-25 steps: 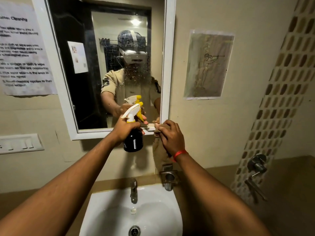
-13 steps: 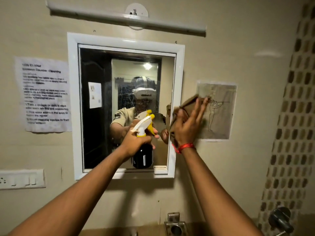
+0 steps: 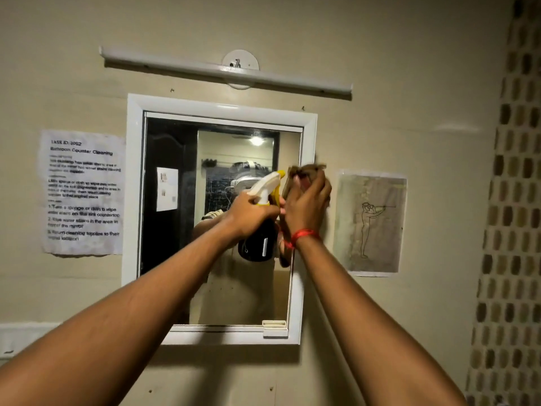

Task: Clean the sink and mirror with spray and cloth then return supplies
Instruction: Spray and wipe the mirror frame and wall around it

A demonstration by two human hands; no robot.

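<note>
The mirror [image 3: 222, 218] hangs on a beige wall in a white frame [image 3: 133, 200], its glass streaked and spotted in the lower half. Both arms reach up in front of it.

The left hand [image 3: 251, 215] is wrapped tight round the neck of the spray bottle [image 3: 259, 230], which stands upright in front of the glass: white trigger head with a yellow nozzle pointing up and right, dark body hanging below the fist. What is in the bottle cannot be told through the dark body.

The right hand [image 3: 307, 206] presses a brown cloth [image 3: 304, 171] flat against the right side of the mirror, at the glass's right edge where it meets the frame; the cloth bunches above the fingertips. A red thread [image 3: 303, 235] circles that wrist. The 2 hands sit just beside each other, nearly touching at the thumb side.

Open glass lies to the left of the hands and below them, down to the bottom frame, where a small white clip [image 3: 274, 325] sits in the lower right corner. Right of the frame a drawing sheet [image 3: 370, 224] is stuck to the wall, close to the right hand. Left of the frame hangs a printed task notice [image 3: 83, 191]. A long light fitting [image 3: 225, 73] runs above the mirror, well clear of the hands. A patterned tile strip [image 3: 512, 200] borders the far right, and a white switch plate [image 3: 17, 336] shows at the left edge.
</note>
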